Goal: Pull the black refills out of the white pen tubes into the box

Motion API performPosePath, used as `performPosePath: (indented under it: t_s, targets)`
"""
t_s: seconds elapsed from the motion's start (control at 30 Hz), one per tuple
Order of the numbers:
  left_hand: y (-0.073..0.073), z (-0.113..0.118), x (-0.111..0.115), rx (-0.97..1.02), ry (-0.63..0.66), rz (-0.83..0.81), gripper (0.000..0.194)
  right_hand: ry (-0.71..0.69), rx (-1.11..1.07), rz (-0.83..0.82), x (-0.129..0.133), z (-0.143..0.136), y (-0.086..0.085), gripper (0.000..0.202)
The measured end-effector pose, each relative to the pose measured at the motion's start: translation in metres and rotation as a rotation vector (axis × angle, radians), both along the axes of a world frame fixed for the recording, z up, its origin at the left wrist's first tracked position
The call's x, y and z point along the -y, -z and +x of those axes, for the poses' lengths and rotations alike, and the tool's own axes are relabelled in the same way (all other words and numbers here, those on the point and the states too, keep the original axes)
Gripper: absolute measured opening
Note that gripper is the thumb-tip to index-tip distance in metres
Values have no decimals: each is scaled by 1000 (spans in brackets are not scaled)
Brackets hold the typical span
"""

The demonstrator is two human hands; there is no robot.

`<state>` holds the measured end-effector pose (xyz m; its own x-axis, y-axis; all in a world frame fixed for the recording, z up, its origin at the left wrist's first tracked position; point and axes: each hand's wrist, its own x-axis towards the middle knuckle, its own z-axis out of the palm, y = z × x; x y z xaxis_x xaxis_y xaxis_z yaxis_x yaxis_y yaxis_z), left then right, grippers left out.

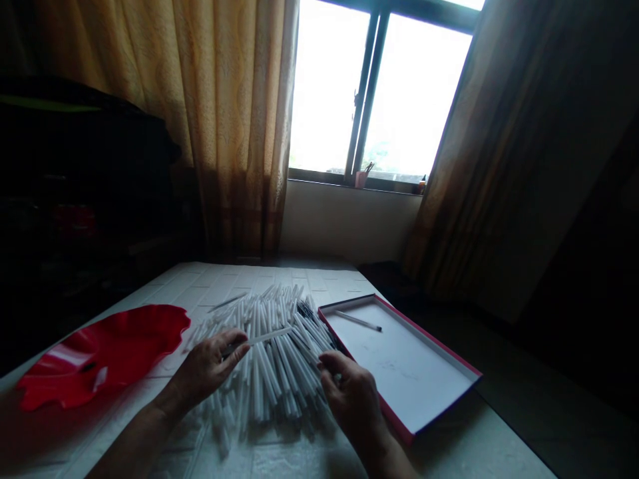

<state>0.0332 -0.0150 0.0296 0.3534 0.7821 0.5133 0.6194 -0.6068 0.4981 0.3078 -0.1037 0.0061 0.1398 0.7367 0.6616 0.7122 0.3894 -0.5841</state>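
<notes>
A big heap of translucent white pen barrels [279, 372] lies spread on the table in front of me. My left hand [212, 359] is closed, pinching one pen barrel [272, 335] that points right across the heap. At the heap's right side, my right hand [352, 392] has its fingers curled together. Something small and pale may show between them, too dim to name. Right of the heap is a shallow red-edged box lid [409, 392] with a white inside. One pen [359, 321] with a dark end rests in it.
A red wavy-rimmed dish [144, 332] stands left on the white brick-patterned table [200, 279]. Some dark thin parts [305, 309] lie at the heap's far right. Behind are curtains [239, 120] and a bright window, with a pink cup [360, 178] on its sill.
</notes>
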Motion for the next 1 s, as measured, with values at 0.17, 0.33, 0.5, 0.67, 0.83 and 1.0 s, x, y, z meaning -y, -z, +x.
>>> performPosePath:
  t_s: [0.17,0.33,0.5,0.67,0.83,1.0]
  targets:
    - [0,2,3,1,69,-9,27,81,228,-77,8,-1,-6,27]
    - [1,5,6,11,123,-22,24,77,274,-90,11,-1,-8,24]
    - [4,8,8,21,175,-18,21,39,60,-82,10,-5,-14,23]
    - [1,14,15,12,244,-15,19,-173,-282,-304,5,-13,-20,44]
    - [-2,17,20,-13,287,-27,17,-285,-458,-400,1,-17,-17,57]
    - [-5,15,20,-37,305,-62,23,-304,-634,-393,-3,-12,-17,61]
